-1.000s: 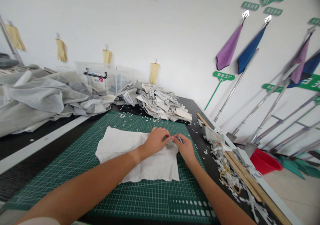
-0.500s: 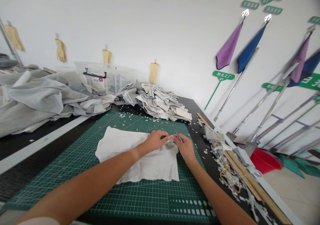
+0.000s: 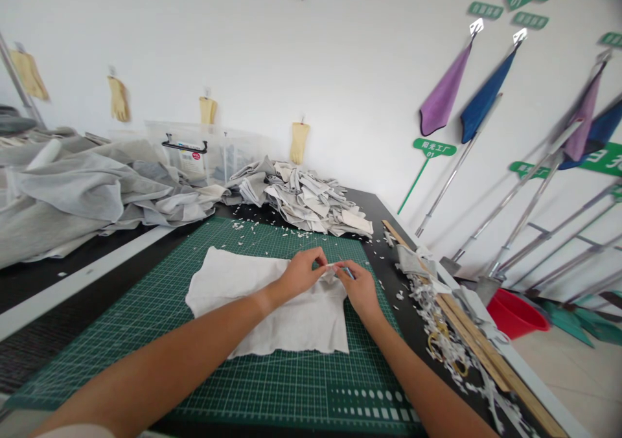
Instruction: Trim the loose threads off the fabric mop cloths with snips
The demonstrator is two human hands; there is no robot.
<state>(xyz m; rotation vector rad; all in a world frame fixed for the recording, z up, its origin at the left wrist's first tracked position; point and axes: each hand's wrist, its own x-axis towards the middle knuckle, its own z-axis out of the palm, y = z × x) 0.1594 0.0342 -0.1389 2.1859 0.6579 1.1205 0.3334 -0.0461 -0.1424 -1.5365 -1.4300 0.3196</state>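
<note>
A white piece of cloth (image 3: 301, 330) lies spread on a green cutting mat (image 3: 272, 392), its top right edge lifted and bunched. My left hand (image 3: 304, 272) pinches that raised edge between thumb and fingers. Close beside it, my right hand (image 3: 361, 289) is closed round a small, thin blue tool (image 3: 348, 271), with its fingertips at the same bit of cloth. Most of the tool is covered by the fingers, so its kind cannot be made out.
Cut cloth pieces (image 3: 311, 195) are heaped behind the mat, near a clear plastic box (image 3: 218, 156). Larger grey cloth (image 3: 97, 192) fills the left. Scraps, yellow-handled scissors (image 3: 434, 344) and wooden strips (image 3: 466, 334) lie along the right edge. A red basin (image 3: 518, 311) is beyond the table.
My fingers have shifted slightly at the raised cloth edge, and the blue tool sits a little differently in my right hand. The cloth stays in place.
</note>
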